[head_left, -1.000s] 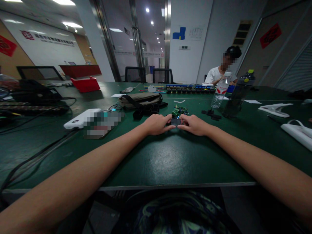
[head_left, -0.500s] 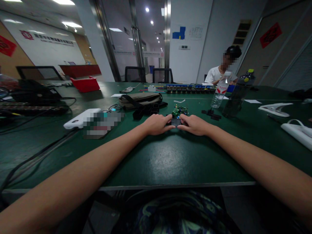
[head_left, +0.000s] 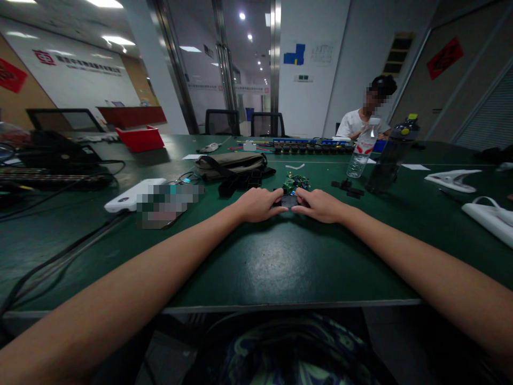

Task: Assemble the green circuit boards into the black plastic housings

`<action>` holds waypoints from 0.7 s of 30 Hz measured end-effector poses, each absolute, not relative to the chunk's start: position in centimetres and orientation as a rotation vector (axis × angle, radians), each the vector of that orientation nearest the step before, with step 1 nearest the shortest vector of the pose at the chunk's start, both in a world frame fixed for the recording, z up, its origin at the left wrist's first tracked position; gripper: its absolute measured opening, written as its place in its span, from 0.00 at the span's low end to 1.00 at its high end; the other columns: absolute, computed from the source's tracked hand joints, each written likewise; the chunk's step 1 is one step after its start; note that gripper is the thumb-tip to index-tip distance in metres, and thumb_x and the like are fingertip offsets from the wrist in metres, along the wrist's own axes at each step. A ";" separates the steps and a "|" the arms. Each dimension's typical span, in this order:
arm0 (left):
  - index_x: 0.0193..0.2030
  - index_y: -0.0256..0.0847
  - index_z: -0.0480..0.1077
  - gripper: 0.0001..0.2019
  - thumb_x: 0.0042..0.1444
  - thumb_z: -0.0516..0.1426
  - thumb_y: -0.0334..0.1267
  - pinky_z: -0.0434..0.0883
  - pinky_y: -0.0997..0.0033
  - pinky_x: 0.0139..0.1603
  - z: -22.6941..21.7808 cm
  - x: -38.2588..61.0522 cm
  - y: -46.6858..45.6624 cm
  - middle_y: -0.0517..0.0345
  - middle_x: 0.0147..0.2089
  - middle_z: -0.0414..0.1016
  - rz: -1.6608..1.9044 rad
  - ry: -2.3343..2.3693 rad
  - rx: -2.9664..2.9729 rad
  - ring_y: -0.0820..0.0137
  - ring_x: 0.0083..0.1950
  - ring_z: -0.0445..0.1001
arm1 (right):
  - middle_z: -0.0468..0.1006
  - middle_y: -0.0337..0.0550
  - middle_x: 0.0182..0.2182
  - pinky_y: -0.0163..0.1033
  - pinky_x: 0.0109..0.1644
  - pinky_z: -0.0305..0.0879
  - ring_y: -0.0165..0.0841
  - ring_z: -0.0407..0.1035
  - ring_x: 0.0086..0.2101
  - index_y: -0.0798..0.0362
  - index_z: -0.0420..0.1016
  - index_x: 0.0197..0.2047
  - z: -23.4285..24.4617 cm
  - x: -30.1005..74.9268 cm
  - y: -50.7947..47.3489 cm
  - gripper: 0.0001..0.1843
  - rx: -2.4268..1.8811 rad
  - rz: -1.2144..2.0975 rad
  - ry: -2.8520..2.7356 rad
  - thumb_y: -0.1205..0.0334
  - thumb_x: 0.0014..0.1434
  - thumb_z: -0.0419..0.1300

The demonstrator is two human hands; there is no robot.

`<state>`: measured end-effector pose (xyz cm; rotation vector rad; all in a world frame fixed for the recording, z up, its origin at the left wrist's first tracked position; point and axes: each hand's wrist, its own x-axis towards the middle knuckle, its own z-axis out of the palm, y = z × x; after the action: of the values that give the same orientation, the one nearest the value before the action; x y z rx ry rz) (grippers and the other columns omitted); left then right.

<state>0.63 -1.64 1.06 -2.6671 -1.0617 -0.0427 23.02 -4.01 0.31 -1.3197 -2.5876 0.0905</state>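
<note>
Above the table (head_left: 276, 267), both hands (head_left: 258, 205) grip a black case (head_left: 289, 201)

Ceiling lights (head_left: 118, 40) are glowing upper left | metal-framed glass doors (head_left: 200, 72) are showing a lit corridor (head_left: 250, 59) | white wall (head_left: 310, 101) is bearing a blue patch (head_left: 296, 55) | two mesh-backed chairs (head_left: 222, 124) are standing beyond the green table (head_left: 276, 278), whose surface is reflecting light | reddish desk (head_left: 132, 116) is standing before a pale lettered wall (head_left: 86, 88) | red sign (head_left: 444, 58) is hanging at right
</note>
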 end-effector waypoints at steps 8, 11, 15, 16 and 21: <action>0.50 0.42 0.66 0.24 0.67 0.44 0.60 0.67 0.67 0.35 1.0 0.6 -1.6 0.49 0.36 0.79 -0.060 -1.072 -2.674 0.57 0.38 0.79 | 0.69 0.38 0.27 0.34 0.31 0.47 0.33 0.63 0.27 0.50 0.64 0.40 0.3 23.1 -4.0 0.11 -1.313 0.103 -2.581 0.51 0.66 0.56; 0.49 0.42 0.66 0.24 0.67 0.44 0.60 0.67 0.67 0.36 1.0 0.6 -1.6 0.50 0.36 0.79 -0.069 -1.073 -2.680 0.58 0.38 0.79 | 0.69 0.37 0.27 0.34 0.31 0.48 0.32 0.63 0.27 0.50 0.64 0.39 0.2 23.1 -3.9 0.11 -1.299 0.130 -2.568 0.51 0.66 0.57; 0.50 0.42 0.66 0.24 0.67 0.43 0.59 0.67 0.66 0.35 0.9 0.6 -1.6 0.49 0.36 0.80 -0.079 -1.076 -2.676 0.56 0.38 0.80 | 0.69 0.36 0.27 0.34 0.32 0.49 0.31 0.63 0.27 0.50 0.64 0.37 0.0 23.2 -3.7 0.12 -1.267 0.187 -2.533 0.52 0.65 0.57; 0.51 0.42 0.66 0.24 0.67 0.43 0.59 0.67 0.66 0.35 0.9 0.6 -1.7 0.50 0.36 0.80 -0.077 -1.077 -2.674 0.56 0.38 0.80 | 0.69 0.36 0.26 0.34 0.32 0.49 0.31 0.63 0.27 0.51 0.63 0.37 0.0 23.2 -3.7 0.12 -1.263 0.202 -2.528 0.52 0.65 0.57; 0.56 0.42 0.63 0.25 0.67 0.44 0.60 0.67 0.66 0.35 1.0 0.7 -1.8 0.49 0.39 0.81 -0.057 -1.081 -2.659 0.56 0.40 0.80 | 0.69 0.35 0.26 0.34 0.32 0.50 0.31 0.63 0.27 0.51 0.63 0.37 -0.1 23.2 -3.6 0.12 -1.245 0.242 -2.514 0.52 0.64 0.58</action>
<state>0.65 -1.81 0.98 -2.6588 -1.0814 -0.0567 23.25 -3.64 -0.08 -1.2447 -2.5136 0.2416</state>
